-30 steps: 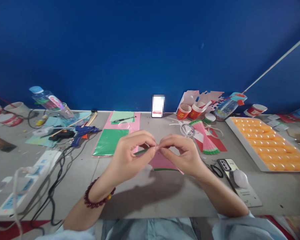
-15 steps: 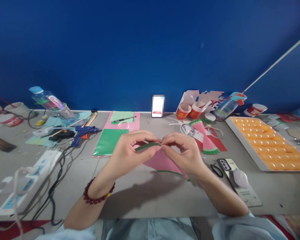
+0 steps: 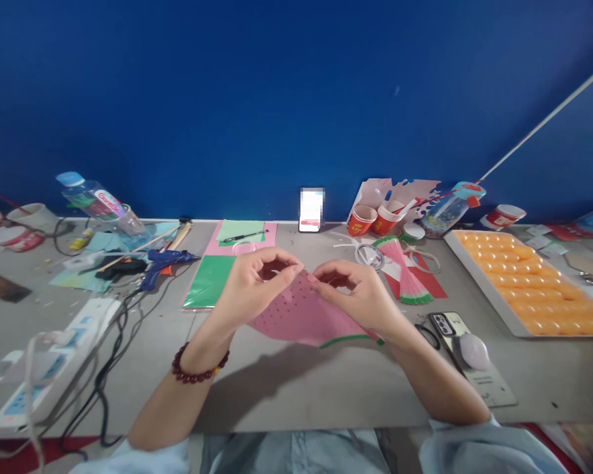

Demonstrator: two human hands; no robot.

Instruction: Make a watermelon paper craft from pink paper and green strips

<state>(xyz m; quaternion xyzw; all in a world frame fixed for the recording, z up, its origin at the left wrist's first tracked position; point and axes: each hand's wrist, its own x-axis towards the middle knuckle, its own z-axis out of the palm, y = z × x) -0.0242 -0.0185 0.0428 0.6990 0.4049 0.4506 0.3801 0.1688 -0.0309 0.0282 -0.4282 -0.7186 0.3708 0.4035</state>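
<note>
Between my hands hangs a pink sheet of paper point(image 3: 301, 319) with dark seed-like dots and a green strip along its lower right edge. My left hand point(image 3: 257, 283) is closed, thumb and fingers pinching the sheet's upper edge. Close beside it, my right hand point(image 3: 353, 293) pinches the same edge a little to the right. The sheet is held above the table, and its shadow falls below. To the right lies a pleated pink paper fan point(image 3: 404, 271) with green ends, gathered at its middle.
On the left are a blue glue gun point(image 3: 165, 263), a power strip point(image 3: 54, 368) with cables, and a bottle point(image 3: 103, 204). Behind my left hand lies green paper point(image 3: 208, 280). A lit phone point(image 3: 311, 210) stands at the wall. Rightward are paper cups point(image 3: 362, 220) and an orange-filled tray point(image 3: 538, 283).
The sheet has turned so its dotted pink face shows; before, a folded green edge was between my fingers. My left hand has shifted slightly left and up, leaving a small gap between the hands.
</note>
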